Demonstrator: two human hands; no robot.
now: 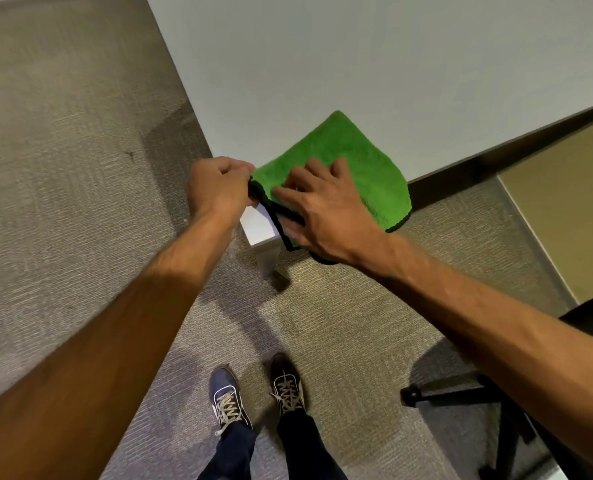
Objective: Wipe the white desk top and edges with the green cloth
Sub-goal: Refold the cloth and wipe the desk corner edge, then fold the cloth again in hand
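Observation:
The white desk point(322, 57) fills the upper middle of the view, its near corner pointing toward me. A green cloth point(353, 157) with a black hem lies draped over that corner, hanging partly past the right-hand edge. My left hand point(215, 188) is closed around the cloth's left corner at the desk's tip. My right hand point(322, 209) presses flat on the cloth with fingers spread, its thumb curled under the hem. A white desk leg point(265, 251) shows just below the hands.
Grey carpet point(63, 168) covers the floor all around. A black chair base point(461, 393) and seat stand at the lower right. A tan panel point(572, 202) rises at the right edge. My two shoes point(253, 393) stand below the desk corner.

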